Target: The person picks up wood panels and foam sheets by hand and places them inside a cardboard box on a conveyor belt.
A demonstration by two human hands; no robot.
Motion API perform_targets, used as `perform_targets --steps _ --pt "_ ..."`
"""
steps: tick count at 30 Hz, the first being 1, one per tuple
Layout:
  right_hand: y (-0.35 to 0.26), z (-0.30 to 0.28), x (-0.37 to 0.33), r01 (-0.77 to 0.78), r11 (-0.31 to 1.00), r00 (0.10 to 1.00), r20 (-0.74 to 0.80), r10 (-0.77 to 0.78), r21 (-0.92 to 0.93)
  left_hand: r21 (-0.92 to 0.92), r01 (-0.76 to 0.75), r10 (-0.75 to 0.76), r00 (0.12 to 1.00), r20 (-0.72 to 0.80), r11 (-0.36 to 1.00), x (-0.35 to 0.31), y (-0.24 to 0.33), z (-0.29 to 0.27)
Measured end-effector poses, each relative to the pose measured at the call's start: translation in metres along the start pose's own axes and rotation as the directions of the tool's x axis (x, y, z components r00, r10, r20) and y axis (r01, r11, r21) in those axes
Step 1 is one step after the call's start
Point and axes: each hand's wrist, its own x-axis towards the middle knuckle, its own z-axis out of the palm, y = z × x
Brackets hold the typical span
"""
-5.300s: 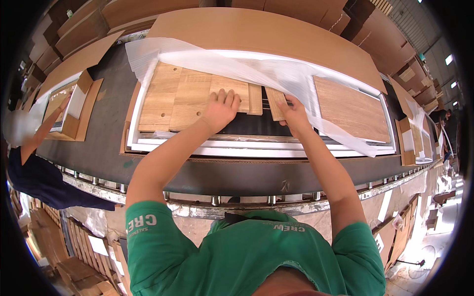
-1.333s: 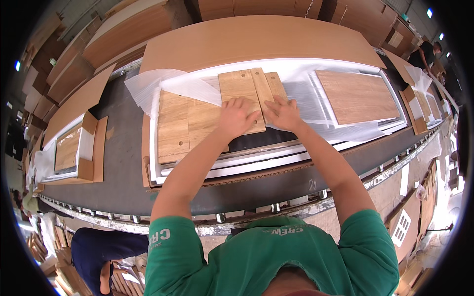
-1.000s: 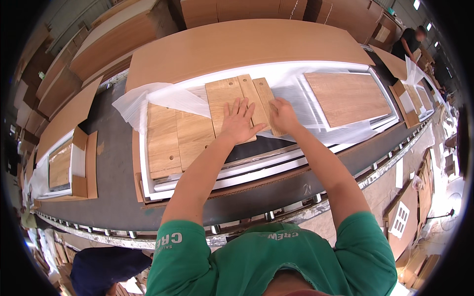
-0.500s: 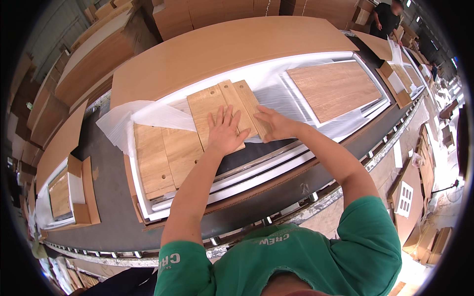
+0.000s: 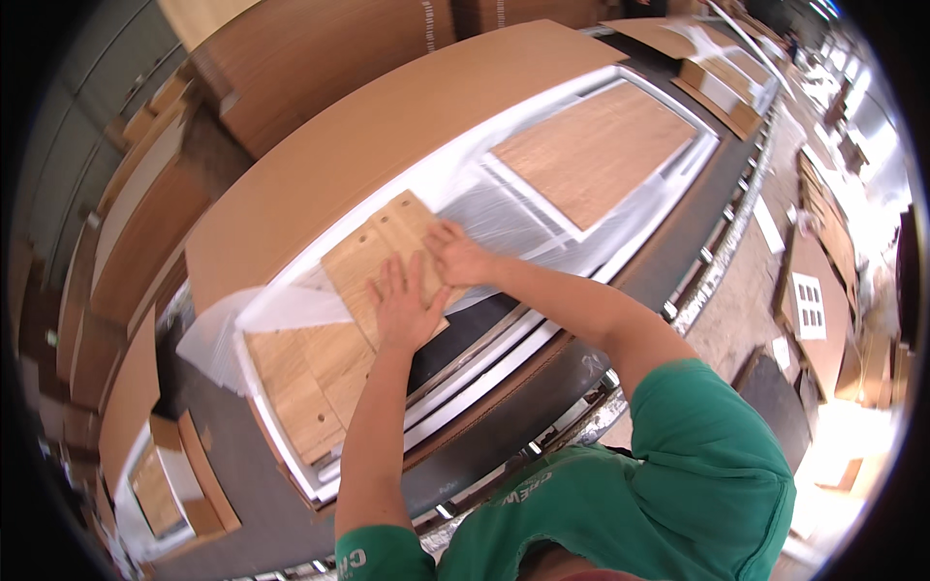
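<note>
Light wooden boards [image 5: 360, 254] with round holes lie side by side in a long open carton lined with white foam. My left hand [image 5: 403, 308] is flat on top of them, fingers spread. My right hand [image 5: 457, 258] holds the right edge of the rightmost board, its fingers bent over that edge and partly blurred. Farther left, more wooden panels [image 5: 281, 373] lie lower in the carton, partly under a thin white foam sheet [image 5: 218, 339]. At the carton's right end rests a larger brown wood panel [image 5: 601, 145] over translucent wrapping.
The carton's wide cardboard flap [image 5: 320, 184] spreads out on the far side. The carton sits on a dark conveyor belt [image 5: 504, 426] with rollers along its near edge. Other open cartons stand left [image 5: 170, 484] and far right [image 5: 722, 92]. Cardboard stacks [image 5: 291, 77] rise behind.
My right hand has moved left with the rightmost board, closing the step between the boards. My left hand stays flat on them. The view has turned and shifted.
</note>
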Motion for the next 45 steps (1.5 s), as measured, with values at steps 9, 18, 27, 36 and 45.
perform_targets --steps 9,18,27,36,45 --pt "-0.001 -0.014 -0.004 0.009 0.999 0.98 0.2 -0.018 0.047 0.135 0.037 -0.06 0.982 0.177 0.99 0.006 0.017 -0.004" --pt "-0.015 -0.173 -0.204 0.049 0.759 0.931 -0.305 0.201 0.65 0.202 0.274 -0.328 0.889 0.32 0.94 0.002 0.022 0.003" --pt "0.024 -0.171 -0.759 -0.895 0.081 0.169 0.165 0.972 0.438 -0.623 0.587 -0.759 0.65 -0.017 0.517 0.023 0.062 0.019" --pt "0.173 -0.168 -0.861 -0.826 -0.045 0.046 0.148 0.988 0.562 -0.615 -0.135 -0.11 0.932 -0.344 0.777 0.128 0.503 0.076" --pt "0.254 -0.171 -1.091 -0.866 -0.498 -0.409 0.512 0.755 0.041 -0.833 -0.292 0.239 0.951 -0.198 0.469 0.251 0.941 0.253"
